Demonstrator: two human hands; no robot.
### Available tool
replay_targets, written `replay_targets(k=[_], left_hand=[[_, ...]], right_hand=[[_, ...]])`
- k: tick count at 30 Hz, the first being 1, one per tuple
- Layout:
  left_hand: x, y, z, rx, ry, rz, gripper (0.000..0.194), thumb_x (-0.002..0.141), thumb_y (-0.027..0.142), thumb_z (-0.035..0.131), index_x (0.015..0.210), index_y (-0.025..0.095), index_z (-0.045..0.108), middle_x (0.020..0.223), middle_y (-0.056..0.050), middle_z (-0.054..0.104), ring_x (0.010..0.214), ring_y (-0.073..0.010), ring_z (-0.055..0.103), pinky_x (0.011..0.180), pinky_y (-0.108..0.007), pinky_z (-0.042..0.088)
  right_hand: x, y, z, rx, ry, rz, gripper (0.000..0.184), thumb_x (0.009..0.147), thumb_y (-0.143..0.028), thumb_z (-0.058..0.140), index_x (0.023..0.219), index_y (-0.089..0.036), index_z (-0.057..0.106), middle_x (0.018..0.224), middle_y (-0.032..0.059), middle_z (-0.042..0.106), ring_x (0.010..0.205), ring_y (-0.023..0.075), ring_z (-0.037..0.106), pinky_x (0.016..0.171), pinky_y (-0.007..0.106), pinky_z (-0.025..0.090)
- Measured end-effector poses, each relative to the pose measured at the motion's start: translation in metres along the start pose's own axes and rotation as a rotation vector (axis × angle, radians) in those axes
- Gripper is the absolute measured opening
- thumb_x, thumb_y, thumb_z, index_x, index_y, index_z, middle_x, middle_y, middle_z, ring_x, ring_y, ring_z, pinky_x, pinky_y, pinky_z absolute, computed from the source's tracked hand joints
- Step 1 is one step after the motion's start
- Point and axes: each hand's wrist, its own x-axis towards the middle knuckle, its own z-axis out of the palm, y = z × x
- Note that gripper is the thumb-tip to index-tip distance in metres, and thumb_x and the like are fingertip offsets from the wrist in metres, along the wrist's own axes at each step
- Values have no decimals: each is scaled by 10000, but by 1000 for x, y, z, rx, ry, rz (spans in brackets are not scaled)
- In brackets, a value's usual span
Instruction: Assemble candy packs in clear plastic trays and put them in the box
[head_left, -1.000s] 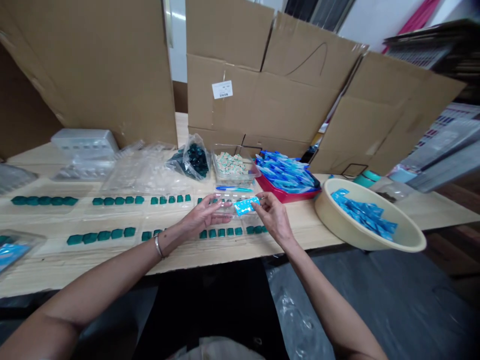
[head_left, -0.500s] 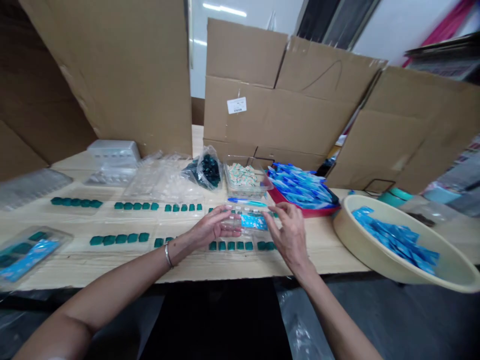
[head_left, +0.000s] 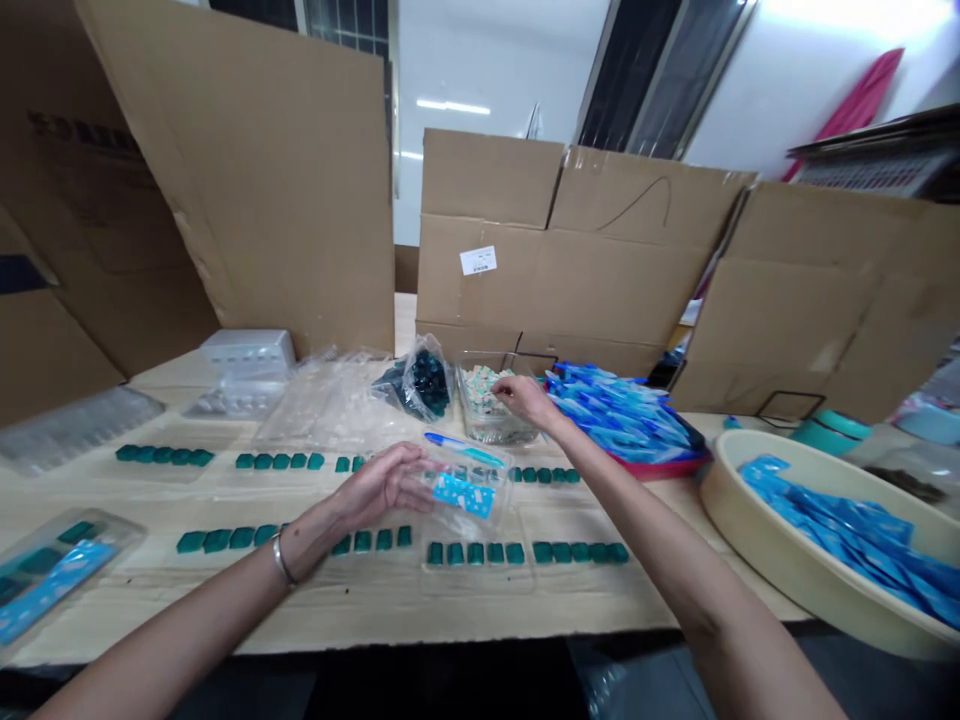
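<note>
My left hand (head_left: 394,480) grips the left edge of a clear plastic tray (head_left: 501,490), held tilted above the table. In that tray lie a blue pen-like stick (head_left: 465,450) and a light-blue patterned packet (head_left: 463,494). My right hand (head_left: 529,398) reaches into a clear tub (head_left: 487,428) of small white-and-green printed pieces (head_left: 480,388). Its thumb and fingers are pinched together at the pile, and whatever lies between them is too small to make out. Rows of dark-green blocks (head_left: 475,553) sit in clear trays on the table, below and beside the held one.
Right of the tub stands a red tray (head_left: 667,466) heaped with blue pen-like sticks (head_left: 622,410). A cream basin (head_left: 739,540) holds blue packets (head_left: 847,520). A bag of dark-green blocks (head_left: 424,385) and stacked clear trays (head_left: 247,365) are at the back, before cardboard panels (head_left: 487,300).
My right hand has left the tray and moved up and away to the tub of small pieces. The left hand keeps the tray, now tilted more. The view has tipped upward.
</note>
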Motion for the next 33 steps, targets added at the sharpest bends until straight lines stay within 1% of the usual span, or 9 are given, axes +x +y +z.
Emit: replay_targets(k=[3,7,11,14,18,22,25,29,33], left_hand=[[3,1,-12,-27,25,37,187,803,270,559,957,174,517,1104,-152,645,763,-244,691,601,-355,558],[1,-2,-18,-65,9,50,180,781,226,571,948,176,525,1108,-144,640,779,-253,684,567,-357,557],[2,-4,-19,-65,19,34,244,794,225,565,1030,185,520,1061,-123,650,796,-232,668,574,-341,554],[4,-6,-19,-83,28,1,246,789,217,576,1028,183,527,1040,-122,651,781,-213,661,575,-317,548],[3,-6,-18,-105,52,-17,241,785,214,581,1022,179,545,1066,-127,643,813,-230,659,561,-310,546],[1,-6,-16,-101,78,-20,241,798,195,561,1039,188,562,1066,-105,651,796,-211,654,547,-294,539],[1,-6,-16,-89,121,-52,268,796,186,562,1063,200,563,1065,-92,654,816,-203,654,590,-295,543],[1,-7,-17,-67,156,-88,295,798,181,557,1091,213,555,1099,-92,644,903,-221,645,691,-332,547],[1,-8,-20,-65,183,-121,318,801,185,546,1115,233,549,1112,-90,641,905,-233,646,644,-324,551]], right_hand=[[36,-3,10,-126,-160,36,252,762,-91,509,914,-153,701,973,79,699,915,171,625,767,203,425],[70,0,29,-183,-246,73,216,747,-167,580,922,-136,702,946,102,702,882,191,635,715,203,436],[88,8,46,-225,-304,96,235,751,-228,619,945,-120,693,993,126,688,917,202,627,722,208,438],[93,14,52,-220,-330,104,193,762,-234,617,896,-123,702,940,113,700,871,185,641,696,195,443],[96,22,50,-178,-353,102,168,780,-232,588,854,-143,710,819,71,713,747,147,659,624,170,441],[105,28,51,-161,-321,90,224,684,-161,653,901,-147,705,916,78,708,843,181,652,648,181,442],[111,34,52,-123,-343,55,217,650,-153,678,864,-166,713,898,52,712,844,180,648,665,181,442],[111,43,53,-68,-348,19,256,650,-152,684,905,-165,696,916,39,708,824,162,642,660,171,435],[105,46,53,-23,-338,-5,180,678,-144,651,852,-161,694,890,30,708,800,142,638,639,159,424]])
